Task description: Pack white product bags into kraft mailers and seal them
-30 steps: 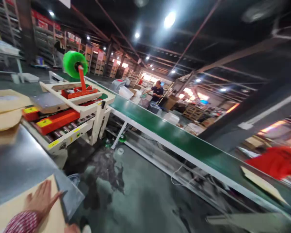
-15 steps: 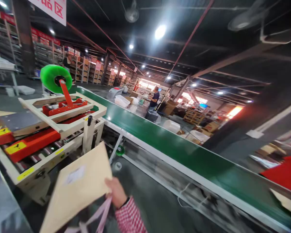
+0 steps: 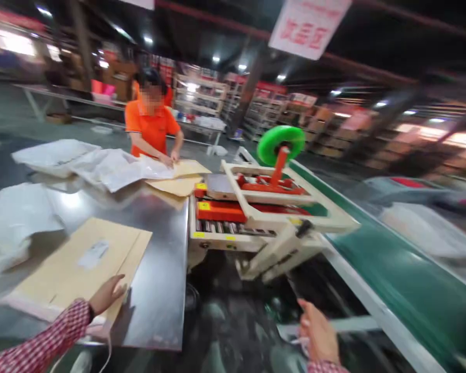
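A tan padded mailer point(image 3: 77, 259) with a white label lies at a slant over the metal table's near part. My left hand point(image 3: 107, 295) is closed on its right-hand edge, thumb side up. A pinkish strip point(image 3: 34, 306) runs along the mailer's near edge, and thin strands hang below it. My right hand point(image 3: 319, 331) is held low, between the table and the conveyor, apart from the mailer. Its fingers are curled together; blur hides what they hold, if anything.
A taping machine point(image 3: 252, 212) with a green tape roll point(image 3: 281, 144) stands beyond the metal table point(image 3: 159, 285). White plastic parcels point(image 3: 112, 168) lie along the table. A co-worker in orange point(image 3: 151, 124) handles parcels there. A green conveyor point(image 3: 404, 274) runs along the right.
The view has swung left, bringing the metal table and co-worker into sight. Earlier one hand held a mailer with pink strips over the floor; now both hands show, the left on a mailer at the table.
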The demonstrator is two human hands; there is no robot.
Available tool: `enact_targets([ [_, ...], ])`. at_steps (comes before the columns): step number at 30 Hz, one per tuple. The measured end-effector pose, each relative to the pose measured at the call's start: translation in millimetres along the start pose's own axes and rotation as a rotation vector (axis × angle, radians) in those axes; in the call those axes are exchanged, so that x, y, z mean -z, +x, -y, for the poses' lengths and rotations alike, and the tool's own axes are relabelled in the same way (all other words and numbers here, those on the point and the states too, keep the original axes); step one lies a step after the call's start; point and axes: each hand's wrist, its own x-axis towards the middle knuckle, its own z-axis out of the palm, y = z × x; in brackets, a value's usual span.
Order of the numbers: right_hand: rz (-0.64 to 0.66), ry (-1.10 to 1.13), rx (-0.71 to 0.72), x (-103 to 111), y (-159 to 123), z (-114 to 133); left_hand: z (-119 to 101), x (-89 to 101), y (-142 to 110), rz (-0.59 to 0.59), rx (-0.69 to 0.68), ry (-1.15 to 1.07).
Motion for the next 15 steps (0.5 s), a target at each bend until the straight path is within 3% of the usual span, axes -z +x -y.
enact_targets([
  [2,0.365,-0.034,-0.086,-94.5,-43.6,-24.1,-5.4,18.0,-18.0,0.066,0.055,-0.139],
  [5,0.840,-0.024,-0.099,-224.9,-157.3,-31.3,-29.8,50.2,-33.6,0.086,-0.049,-0.377],
  [8,1.170,0.024,-0.108,-315.8,-270.1,-12.6,-27.2,90.9,-49.5,0.157,-0.292,-0.615],
  [10,1.357,-0.028,-0.060,-357.8,-321.6,-0.9,7.8,120.7,-53.8,0.052,-0.290,-0.660],
  [11,1.429,-0.088,-0.046,-376.0,-339.7,1.4,35.4,135.9,-51.5,-0.048,-0.209,-0.610],
  [13,1.496,-0.233,-0.077,-410.6,-364.8,-4.2,104.0,166.0,-36.6,-0.259,0.056,-0.407],
  [15,1.468,-0.354,-0.104,-442.8,-381.4,-22.6,175.7,192.1,-11.6,-0.352,0.291,-0.201],
])
